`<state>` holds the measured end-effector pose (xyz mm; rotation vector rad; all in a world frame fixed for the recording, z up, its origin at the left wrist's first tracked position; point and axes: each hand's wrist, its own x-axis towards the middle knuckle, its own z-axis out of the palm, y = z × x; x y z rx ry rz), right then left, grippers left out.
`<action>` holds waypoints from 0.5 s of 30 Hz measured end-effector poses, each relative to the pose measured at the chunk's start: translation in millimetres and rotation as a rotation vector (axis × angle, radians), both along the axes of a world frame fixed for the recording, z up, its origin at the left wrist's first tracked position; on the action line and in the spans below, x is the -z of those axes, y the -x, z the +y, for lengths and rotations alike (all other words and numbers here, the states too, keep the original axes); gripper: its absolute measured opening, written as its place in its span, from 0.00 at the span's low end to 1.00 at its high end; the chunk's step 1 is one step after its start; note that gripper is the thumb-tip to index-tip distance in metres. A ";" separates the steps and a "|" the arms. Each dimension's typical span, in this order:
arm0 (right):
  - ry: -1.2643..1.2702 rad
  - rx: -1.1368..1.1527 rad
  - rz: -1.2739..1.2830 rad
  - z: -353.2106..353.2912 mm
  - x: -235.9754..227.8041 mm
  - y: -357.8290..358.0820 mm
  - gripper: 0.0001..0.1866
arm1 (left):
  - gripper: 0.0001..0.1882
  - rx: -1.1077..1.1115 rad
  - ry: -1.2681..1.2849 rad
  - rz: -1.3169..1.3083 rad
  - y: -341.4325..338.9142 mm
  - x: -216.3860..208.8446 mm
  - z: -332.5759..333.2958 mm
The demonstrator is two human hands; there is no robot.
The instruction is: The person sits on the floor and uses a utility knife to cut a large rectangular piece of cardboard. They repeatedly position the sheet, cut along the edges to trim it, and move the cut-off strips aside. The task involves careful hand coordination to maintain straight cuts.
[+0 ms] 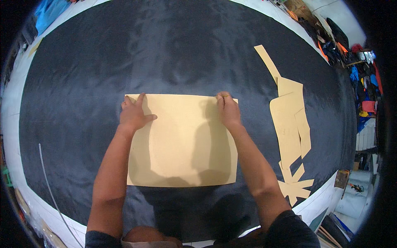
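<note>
a: what's the cloth (82, 82) like?
b: black fabric, faint sheen, slightly rippled.
a: and the sheet (182, 144)?
b: tan card or stiff paper, matt, smooth, flat.
a: the pieces (291, 120) at the right?
b: same tan paper, matt.
a: the table (14, 124) rim?
b: white, smooth, dull.

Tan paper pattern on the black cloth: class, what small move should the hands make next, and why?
Probably draw the right hand along the top edge of the tan paper pattern, tracing it. That hand pinches a thin marker at the pattern's top right corner, while the left hand presses flat near the top left corner, pinning the sheet on the black cloth.
</note>
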<state>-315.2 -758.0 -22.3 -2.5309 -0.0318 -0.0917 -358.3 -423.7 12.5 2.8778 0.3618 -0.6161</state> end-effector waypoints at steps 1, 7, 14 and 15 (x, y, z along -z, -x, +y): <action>0.018 0.018 -0.029 -6.0 2.5 -1.1 0.13 | 0.58 0.001 -0.002 -0.002 -0.2 0.2 -0.7; -0.067 0.150 -0.040 -67.5 14.1 -7.5 0.12 | 0.59 0.008 -0.045 -0.021 -0.6 6.3 -2.2; -0.239 0.268 0.060 -71.7 7.1 -7.0 0.12 | 0.58 -0.016 -0.017 -0.010 0.5 -3.2 -5.9; -0.276 0.290 0.067 -68.4 4.0 -5.6 0.13 | 0.58 -0.025 -0.022 -0.006 1.2 -4.3 -5.5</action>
